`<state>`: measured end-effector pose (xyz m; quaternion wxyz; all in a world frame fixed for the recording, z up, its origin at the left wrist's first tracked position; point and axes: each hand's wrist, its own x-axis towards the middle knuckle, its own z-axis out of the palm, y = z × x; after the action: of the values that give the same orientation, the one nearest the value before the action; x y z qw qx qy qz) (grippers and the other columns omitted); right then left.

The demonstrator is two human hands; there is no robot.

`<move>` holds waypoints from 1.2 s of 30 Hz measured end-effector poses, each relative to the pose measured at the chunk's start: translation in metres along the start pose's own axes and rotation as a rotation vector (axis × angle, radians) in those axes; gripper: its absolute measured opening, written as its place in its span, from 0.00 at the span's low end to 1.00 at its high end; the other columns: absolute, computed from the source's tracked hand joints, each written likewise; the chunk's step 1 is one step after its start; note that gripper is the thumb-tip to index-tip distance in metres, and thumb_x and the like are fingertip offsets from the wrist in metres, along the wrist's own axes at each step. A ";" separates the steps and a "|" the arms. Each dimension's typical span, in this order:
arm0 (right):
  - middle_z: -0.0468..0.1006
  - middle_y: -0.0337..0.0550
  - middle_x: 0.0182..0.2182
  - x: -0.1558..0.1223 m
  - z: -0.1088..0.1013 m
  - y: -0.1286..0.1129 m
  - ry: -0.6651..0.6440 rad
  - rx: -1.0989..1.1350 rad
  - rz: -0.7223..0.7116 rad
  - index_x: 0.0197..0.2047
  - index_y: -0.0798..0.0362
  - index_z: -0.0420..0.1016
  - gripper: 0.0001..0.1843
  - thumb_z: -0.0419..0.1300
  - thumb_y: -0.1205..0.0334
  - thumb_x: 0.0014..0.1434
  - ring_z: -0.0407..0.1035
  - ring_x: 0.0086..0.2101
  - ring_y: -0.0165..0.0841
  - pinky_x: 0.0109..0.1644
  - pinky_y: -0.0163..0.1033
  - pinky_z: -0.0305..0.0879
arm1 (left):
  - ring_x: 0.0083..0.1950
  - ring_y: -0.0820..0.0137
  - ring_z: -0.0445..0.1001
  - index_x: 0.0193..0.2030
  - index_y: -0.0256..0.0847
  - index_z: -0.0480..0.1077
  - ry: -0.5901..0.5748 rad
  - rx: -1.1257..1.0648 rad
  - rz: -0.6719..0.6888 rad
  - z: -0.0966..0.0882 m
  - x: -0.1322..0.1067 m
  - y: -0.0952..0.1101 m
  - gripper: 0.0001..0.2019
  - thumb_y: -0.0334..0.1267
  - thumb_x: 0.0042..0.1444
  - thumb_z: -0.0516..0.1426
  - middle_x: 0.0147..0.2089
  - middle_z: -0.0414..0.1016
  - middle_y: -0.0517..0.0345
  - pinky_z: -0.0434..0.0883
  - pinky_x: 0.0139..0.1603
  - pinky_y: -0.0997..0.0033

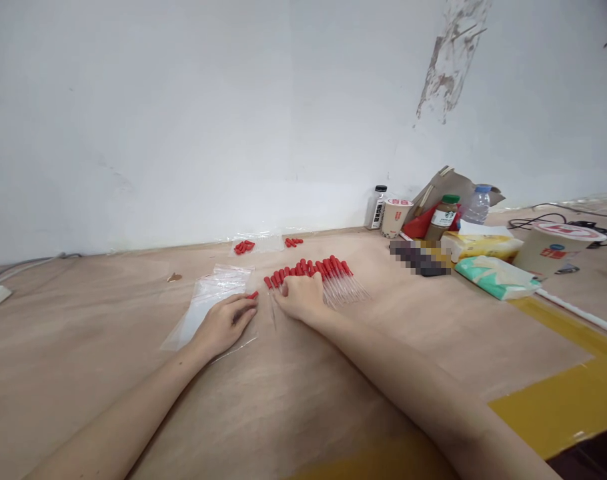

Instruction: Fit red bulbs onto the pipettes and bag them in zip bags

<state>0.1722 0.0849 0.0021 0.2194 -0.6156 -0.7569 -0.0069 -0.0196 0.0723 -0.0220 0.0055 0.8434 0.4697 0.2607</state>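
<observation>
A row of several glass droppers with red rubber bulbs lies on the brown table. My right hand rests on the left end of that row, fingers curled over the droppers. My left hand lies on a clear plastic bag, its fingertips pinching one red-bulbed dropper at the bag's edge. Two small heaps of loose red bulbs sit farther back near the wall.
At the right stand a paper cup, bottles, tissue packs, a large lidded cup and cables. Yellow tape marks the near right. A white wall closes the back.
</observation>
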 end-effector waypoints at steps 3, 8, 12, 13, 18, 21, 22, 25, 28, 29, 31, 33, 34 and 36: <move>0.78 0.48 0.29 -0.009 -0.002 -0.016 -0.078 -0.001 -0.067 0.30 0.54 0.74 0.16 0.52 0.51 0.52 0.70 0.33 0.38 0.46 0.47 0.48 | 0.44 0.65 0.72 0.33 0.42 0.71 0.042 -0.039 -0.013 -0.003 0.001 0.002 0.10 0.43 0.56 0.51 0.43 0.74 0.56 0.68 0.45 0.67; 0.77 0.54 0.34 -0.012 -0.004 -0.034 -0.217 -0.054 -0.088 0.34 0.57 0.74 0.12 0.52 0.61 0.53 0.70 0.34 0.38 0.45 0.47 0.50 | 0.40 0.66 0.74 0.20 0.41 0.58 0.158 -0.080 -0.068 -0.008 0.000 0.005 0.14 0.42 0.54 0.52 0.33 0.74 0.58 0.67 0.38 0.70; 0.77 0.54 0.33 -0.014 -0.006 -0.034 -0.247 -0.071 -0.098 0.32 0.58 0.73 0.12 0.50 0.64 0.55 0.71 0.34 0.38 0.46 0.47 0.50 | 0.39 0.67 0.75 0.26 0.41 0.57 0.176 -0.149 -0.087 -0.008 -0.001 0.010 0.11 0.42 0.57 0.50 0.32 0.73 0.59 0.69 0.34 0.73; 0.77 0.55 0.33 -0.016 -0.008 -0.031 -0.224 -0.074 -0.097 0.32 0.58 0.73 0.12 0.50 0.64 0.56 0.71 0.35 0.38 0.47 0.47 0.50 | 0.39 0.67 0.75 0.29 0.41 0.59 0.184 -0.165 -0.079 -0.008 -0.001 0.011 0.09 0.42 0.57 0.50 0.34 0.73 0.58 0.69 0.35 0.72; 0.76 0.53 0.32 -0.034 -0.024 0.009 -0.093 0.068 -0.130 0.42 0.61 0.65 0.13 0.45 0.63 0.60 0.70 0.33 0.37 0.40 0.40 0.55 | 0.48 0.63 0.70 0.47 0.40 0.65 0.241 -0.079 0.051 -0.005 0.000 0.025 0.14 0.41 0.59 0.46 0.48 0.70 0.50 0.68 0.47 0.64; 0.76 0.47 0.35 -0.049 -0.027 0.041 -0.017 0.256 -0.299 0.46 0.56 0.63 0.12 0.44 0.63 0.62 0.69 0.35 0.34 0.39 0.37 0.55 | 0.45 0.64 0.71 0.44 0.40 0.68 0.135 -0.118 0.054 -0.004 -0.003 0.039 0.14 0.40 0.61 0.44 0.44 0.73 0.52 0.68 0.45 0.65; 0.76 0.46 0.36 -0.054 -0.026 0.049 0.020 0.280 -0.343 0.47 0.55 0.63 0.13 0.44 0.63 0.62 0.69 0.36 0.33 0.41 0.37 0.55 | 0.43 0.65 0.72 0.43 0.40 0.68 0.087 -0.146 0.037 -0.003 -0.004 0.045 0.14 0.41 0.61 0.44 0.42 0.73 0.53 0.69 0.43 0.66; 0.76 0.45 0.39 -0.067 -0.022 0.061 0.088 0.320 -0.417 0.47 0.53 0.66 0.13 0.46 0.64 0.62 0.69 0.37 0.32 0.44 0.38 0.53 | 0.41 0.65 0.72 0.43 0.42 0.68 -0.003 -0.219 -0.023 -0.002 -0.011 0.059 0.13 0.42 0.61 0.44 0.40 0.75 0.56 0.69 0.41 0.67; 0.77 0.42 0.40 -0.074 -0.021 0.059 0.081 0.342 -0.440 0.44 0.52 0.69 0.11 0.48 0.65 0.62 0.70 0.36 0.30 0.43 0.38 0.51 | 0.43 0.65 0.72 0.43 0.43 0.68 -0.047 -0.289 -0.059 -0.002 -0.015 0.067 0.13 0.43 0.61 0.45 0.42 0.75 0.57 0.68 0.43 0.67; 0.77 0.41 0.39 -0.075 -0.022 0.057 0.074 0.345 -0.446 0.44 0.52 0.69 0.11 0.48 0.65 0.61 0.70 0.36 0.30 0.43 0.38 0.50 | 0.44 0.66 0.72 0.43 0.43 0.68 -0.052 -0.310 -0.066 -0.002 -0.016 0.068 0.13 0.43 0.61 0.45 0.42 0.75 0.57 0.68 0.44 0.68; 0.77 0.41 0.39 -0.076 -0.024 0.053 0.068 0.354 -0.461 0.44 0.52 0.69 0.11 0.48 0.64 0.61 0.70 0.36 0.30 0.43 0.38 0.49 | 0.45 0.66 0.71 0.44 0.43 0.67 -0.053 -0.337 -0.078 -0.003 -0.017 0.070 0.13 0.43 0.61 0.45 0.43 0.74 0.57 0.68 0.46 0.68; 0.77 0.42 0.38 -0.075 -0.025 0.051 0.067 0.364 -0.470 0.44 0.52 0.69 0.11 0.48 0.64 0.61 0.69 0.35 0.30 0.43 0.38 0.49 | 0.44 0.66 0.71 0.44 0.42 0.67 -0.056 -0.353 -0.094 -0.003 -0.017 0.071 0.14 0.43 0.61 0.45 0.43 0.74 0.57 0.67 0.46 0.68; 0.77 0.42 0.38 -0.075 -0.025 0.051 0.067 0.370 -0.473 0.43 0.53 0.69 0.11 0.48 0.63 0.61 0.69 0.34 0.30 0.43 0.38 0.49 | 0.44 0.66 0.72 0.44 0.42 0.67 -0.059 -0.364 -0.103 -0.003 -0.017 0.071 0.14 0.43 0.61 0.45 0.42 0.75 0.57 0.67 0.45 0.68; 0.77 0.43 0.37 -0.075 -0.024 0.051 0.068 0.381 -0.475 0.42 0.53 0.69 0.11 0.48 0.63 0.61 0.69 0.33 0.29 0.42 0.38 0.48 | 0.43 0.66 0.72 0.43 0.41 0.67 -0.062 -0.395 -0.117 -0.003 -0.017 0.072 0.14 0.43 0.61 0.45 0.40 0.75 0.57 0.68 0.44 0.68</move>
<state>0.2381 0.0208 -0.0151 0.3485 -0.3687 -0.8594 0.0636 0.0284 0.0183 -0.0086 0.2003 0.8048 0.4574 0.3207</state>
